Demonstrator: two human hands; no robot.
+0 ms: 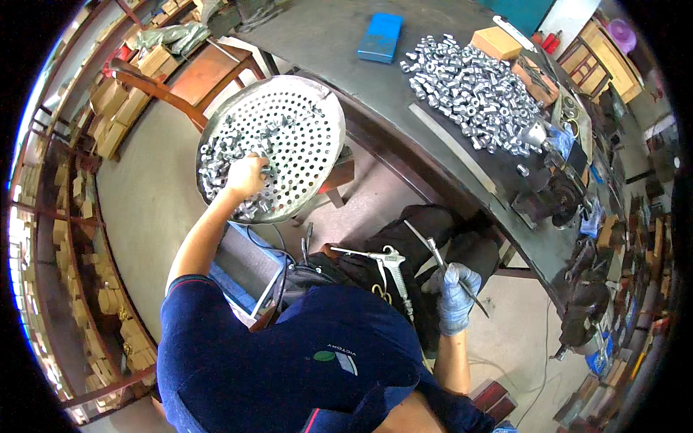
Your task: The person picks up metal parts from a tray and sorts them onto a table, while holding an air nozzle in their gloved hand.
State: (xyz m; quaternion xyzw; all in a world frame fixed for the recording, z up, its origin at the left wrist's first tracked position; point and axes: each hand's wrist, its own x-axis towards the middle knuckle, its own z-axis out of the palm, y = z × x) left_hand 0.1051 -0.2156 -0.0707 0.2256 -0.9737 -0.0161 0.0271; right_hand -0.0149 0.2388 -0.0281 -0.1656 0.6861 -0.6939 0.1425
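Note:
My bare left hand [247, 175] reaches into a round metal pan [307, 155] full of punched holes. Its fingers are curled down among small silvery metal parts [224, 148] heaped on the pan's left side; the fingertips and whatever they pinch are hidden. Over my lap, my right hand [458, 292], in a pale blue-grey glove, is closed round a thin metal rod [473, 297] with tapered ends. A small cylindrical metal part [432, 244] appears to sit on the rod above the fist. An air blow gun [393, 267] with a long nozzle lies across my lap.
A dark workbench [310, 36] runs along the right, bearing a large pile of metal sleeves [469, 94], a blue box [380, 37] and a vise-like device [556, 195]. The pan rests on a wooden stool [343, 173]. Shelves of boxes [108, 303] line the left.

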